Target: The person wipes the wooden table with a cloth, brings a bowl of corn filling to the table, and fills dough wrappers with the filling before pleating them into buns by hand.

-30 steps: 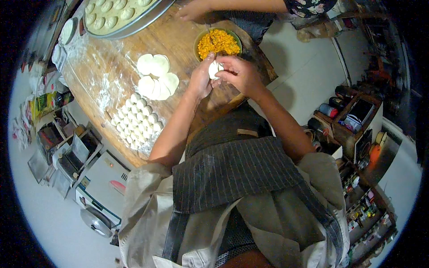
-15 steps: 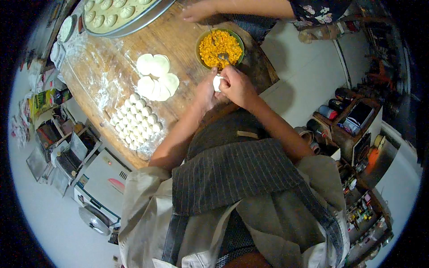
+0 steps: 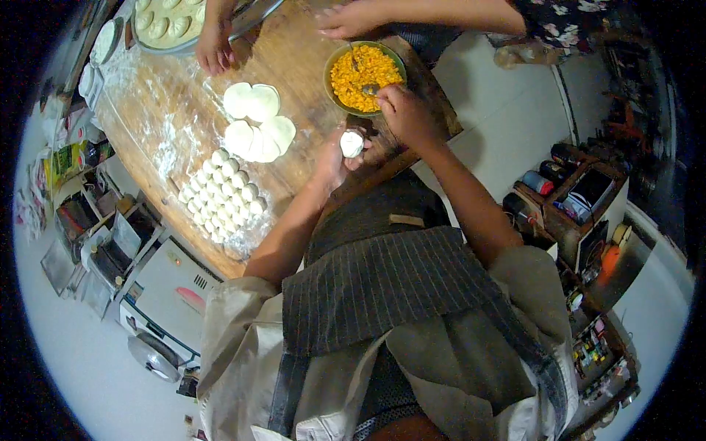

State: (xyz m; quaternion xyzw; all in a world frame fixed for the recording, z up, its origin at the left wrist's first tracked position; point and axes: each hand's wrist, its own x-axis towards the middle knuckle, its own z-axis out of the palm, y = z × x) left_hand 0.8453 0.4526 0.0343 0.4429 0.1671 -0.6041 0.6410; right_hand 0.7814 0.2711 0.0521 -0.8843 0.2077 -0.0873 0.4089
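In the head view, my left hand [image 3: 332, 156] cups a small pleated bun [image 3: 352, 143], white and gathered on top, over the table's near edge. My right hand [image 3: 409, 116] is closed at the near right rim of a green bowl [image 3: 358, 112], its fingers around the handle end of a spoon [image 3: 370, 89]. Yellow chopped filling [image 3: 364, 70] fills the bowl, and a second utensil [image 3: 355, 60] rests in it. Left of my left hand lie overlapping round dough wrappers [image 3: 254, 140], with several rows of small dough pieces [image 3: 224, 195] nearer me.
At the far left, a round tray [image 3: 259, 16] holds several pleated buns [image 3: 179, 27]. Another person's hand [image 3: 215, 53] is beside it, and a second hand [image 3: 343, 20] rests behind the bowl. Flour [image 3: 165, 140] dusts the wooden table [image 3: 294, 73].
My right hand has left the bun and moved up and right to the spoon. The bun stays in my left hand. Another person's hand has come in near the tray, which has shifted.
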